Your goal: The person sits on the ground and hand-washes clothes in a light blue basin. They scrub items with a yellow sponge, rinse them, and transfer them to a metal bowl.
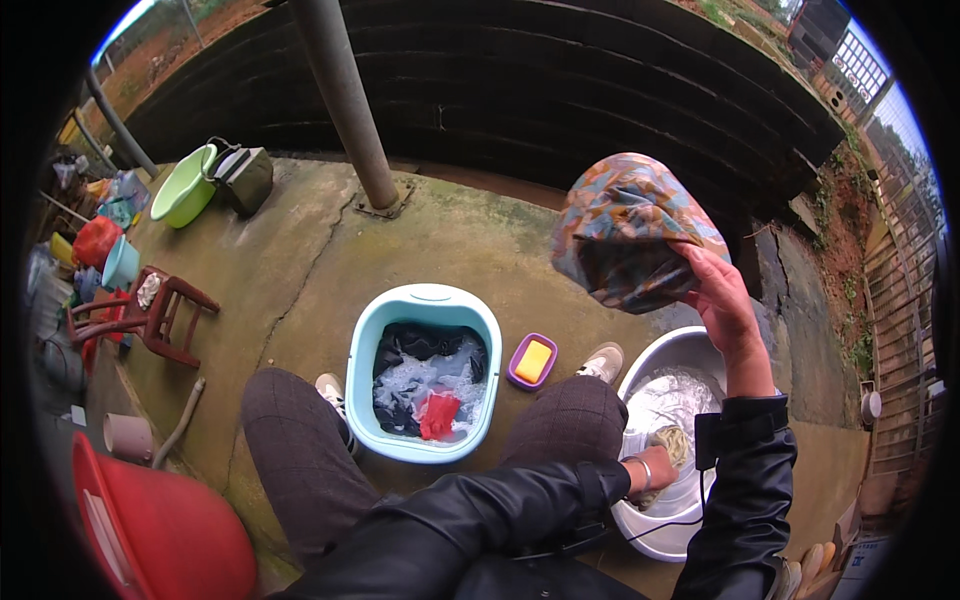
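Raised at the right, my right hand (716, 289) pinches the edge of a patterned fabric cap (637, 225), which hangs in the air. My left hand (654, 471) reaches across my body into a white basin (630, 525) of water and grips a wet khaki cloth (670, 444). Between my legs stands a light blue tub (360, 405) holding dark clothes (420, 341), sudsy water and a red cloth (439, 415). A yellow bar of soap (533, 361) lies in a purple soap dish (553, 352) on the concrete, between the tub and my right shoe.
A large red tub (172, 517) lies at the lower left. Beyond it are a pinkish pot (127, 436), a wooden chair (169, 322) and a green basin (184, 191). A metal post (349, 105) rises before a dark block wall (510, 97). A fence stands right.
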Motion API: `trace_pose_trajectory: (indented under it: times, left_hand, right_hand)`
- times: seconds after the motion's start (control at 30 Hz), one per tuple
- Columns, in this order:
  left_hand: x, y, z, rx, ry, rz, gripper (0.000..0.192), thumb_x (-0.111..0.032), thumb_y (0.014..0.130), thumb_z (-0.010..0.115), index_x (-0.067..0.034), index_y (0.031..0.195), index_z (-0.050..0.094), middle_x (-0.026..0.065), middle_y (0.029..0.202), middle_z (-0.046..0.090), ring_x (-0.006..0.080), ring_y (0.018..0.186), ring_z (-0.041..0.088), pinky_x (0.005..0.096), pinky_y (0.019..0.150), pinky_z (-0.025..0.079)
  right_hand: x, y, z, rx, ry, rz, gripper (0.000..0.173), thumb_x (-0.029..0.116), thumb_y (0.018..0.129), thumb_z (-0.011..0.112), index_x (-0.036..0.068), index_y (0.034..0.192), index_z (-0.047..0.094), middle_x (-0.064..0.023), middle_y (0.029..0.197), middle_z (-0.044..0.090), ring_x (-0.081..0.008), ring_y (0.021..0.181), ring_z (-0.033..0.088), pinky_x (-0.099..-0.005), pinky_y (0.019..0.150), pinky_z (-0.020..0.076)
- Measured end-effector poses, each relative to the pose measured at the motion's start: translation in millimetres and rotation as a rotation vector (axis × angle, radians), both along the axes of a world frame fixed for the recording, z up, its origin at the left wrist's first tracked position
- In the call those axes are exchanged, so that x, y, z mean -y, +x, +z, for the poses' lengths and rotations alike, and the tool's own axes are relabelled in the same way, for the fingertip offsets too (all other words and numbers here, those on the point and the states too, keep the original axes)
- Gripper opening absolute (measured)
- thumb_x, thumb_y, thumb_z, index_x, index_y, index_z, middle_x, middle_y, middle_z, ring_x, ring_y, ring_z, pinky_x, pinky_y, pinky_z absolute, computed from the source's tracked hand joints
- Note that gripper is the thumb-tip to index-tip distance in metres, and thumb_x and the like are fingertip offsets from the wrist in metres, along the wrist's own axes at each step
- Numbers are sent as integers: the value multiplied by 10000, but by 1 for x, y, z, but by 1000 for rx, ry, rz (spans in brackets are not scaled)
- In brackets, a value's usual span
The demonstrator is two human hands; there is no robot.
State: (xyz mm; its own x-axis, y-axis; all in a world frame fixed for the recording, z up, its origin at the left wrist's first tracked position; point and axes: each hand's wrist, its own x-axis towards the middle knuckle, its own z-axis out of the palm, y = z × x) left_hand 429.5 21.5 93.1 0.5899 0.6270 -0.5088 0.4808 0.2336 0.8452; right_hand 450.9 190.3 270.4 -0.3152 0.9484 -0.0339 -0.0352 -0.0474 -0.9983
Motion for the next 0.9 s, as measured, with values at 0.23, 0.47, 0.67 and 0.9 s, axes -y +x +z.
trace_pose_trajectory:
  times: [0.23, 0.47, 0.67, 0.9]
  left_hand:
    - [2, 32, -52, 421, 703, 94, 237, -184, 840, 483, -48, 965, 632, 246, 938, 643, 401, 891, 627, 450, 766, 506]
    - [-6, -15, 18, -25, -62, 182, 361, -199, 798, 520, 77, 1001, 635, 306, 1057, 609, 419, 1053, 587, 436, 896, 467]
    - [-7, -29, 42, 20, -80, 207, 405, -240, 788, 534, 74, 1028, 621, 318, 1054, 605, 432, 1043, 585, 446, 894, 466]
    - [0, -14, 27, 17, -49, 166, 421, -280, 803, 558, 83, 1010, 615, 320, 1031, 607, 440, 1000, 595, 455, 874, 472]
  right_hand:
    - [23, -76, -9, 199, 36, 414, 340, 228, 934, 581, 35, 1212, 604, -102, 1191, 619, -178, 1114, 572, -323, 905, 480]
    - [87, 120, -125, -51, -109, -293, 398, 267, 973, 506, 33, 1293, 489, -106, 1206, 587, -217, 1107, 578, -341, 853, 497]
    - [346, 249, -283, 1639, -564, -1017, 702, 362, 771, 681, -100, 1251, 463, -284, 1234, 525, -409, 1168, 483, -482, 992, 381]
    - [467, 186, -347, -595, -1035, -1256, 771, 481, 870, 601, -23, 1376, 310, -189, 1381, 417, -310, 1139, 550, -444, 925, 476]
